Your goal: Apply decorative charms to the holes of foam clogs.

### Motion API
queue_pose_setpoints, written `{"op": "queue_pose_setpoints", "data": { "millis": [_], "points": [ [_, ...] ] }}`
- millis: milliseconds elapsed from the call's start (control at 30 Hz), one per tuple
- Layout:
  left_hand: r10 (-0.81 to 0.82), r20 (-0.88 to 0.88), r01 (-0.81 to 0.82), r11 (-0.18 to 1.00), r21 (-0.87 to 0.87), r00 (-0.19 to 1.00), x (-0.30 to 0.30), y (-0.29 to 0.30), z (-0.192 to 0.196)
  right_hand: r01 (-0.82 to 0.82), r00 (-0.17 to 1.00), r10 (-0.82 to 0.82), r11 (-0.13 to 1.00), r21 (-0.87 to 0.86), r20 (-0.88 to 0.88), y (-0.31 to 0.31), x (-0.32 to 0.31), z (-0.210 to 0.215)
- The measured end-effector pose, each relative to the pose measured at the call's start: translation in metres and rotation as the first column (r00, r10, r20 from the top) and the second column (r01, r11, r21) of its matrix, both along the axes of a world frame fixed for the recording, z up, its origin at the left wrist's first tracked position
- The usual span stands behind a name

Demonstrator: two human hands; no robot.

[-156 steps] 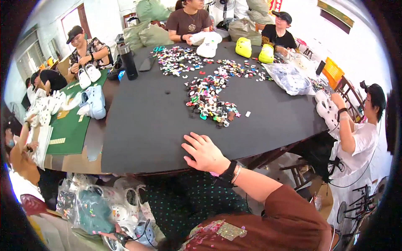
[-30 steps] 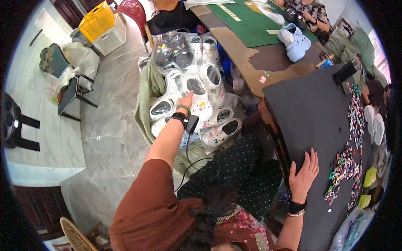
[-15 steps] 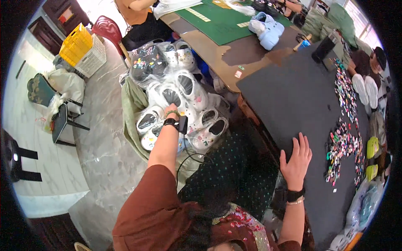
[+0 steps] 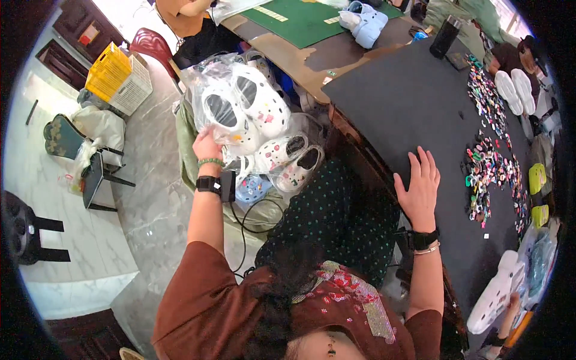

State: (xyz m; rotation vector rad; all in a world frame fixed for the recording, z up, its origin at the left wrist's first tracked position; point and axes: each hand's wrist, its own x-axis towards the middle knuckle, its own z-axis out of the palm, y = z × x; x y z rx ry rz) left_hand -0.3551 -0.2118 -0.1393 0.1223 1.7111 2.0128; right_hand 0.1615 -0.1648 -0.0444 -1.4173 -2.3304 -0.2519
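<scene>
L hand (image 4: 207,144) now grips a clear bag of white clogs (image 4: 240,105), lifted off the pile (image 4: 282,165); R hand (image 4: 420,186) stays flat, open on dark surface (image 4: 408,102).

Two hands: left (image 4: 207,146), right (image 4: 420,186); one yellow crate (image 4: 109,71); one black bottle (image 4: 445,36)

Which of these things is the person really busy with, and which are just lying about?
In hand: left hand lifting the clear bag of white clogs; more bagged clogs below; right hand flat on the dark table.
Lying about: yellow crate, black bottle, small charms.
</scene>
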Motion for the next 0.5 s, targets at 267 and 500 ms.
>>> {"op": "queue_pose_setpoints", "data": {
  "millis": [267, 500],
  "points": [
    [-0.291, -0.143, 0.320, 0.911, 0.259, 0.946, 0.054, -0.031, 0.110, -0.361, 0.849, 0.270, 0.924, -0.126, -0.454, -0.032, -0.015, 0.005],
    [-0.665, -0.210, 0.687, 0.621, 0.379, 0.717, 0.152, -0.044, 0.228, -0.834, 0.352, -0.229, 0.362, -0.415, -0.908, -0.044, -0.038, -0.035]
  ]
}}
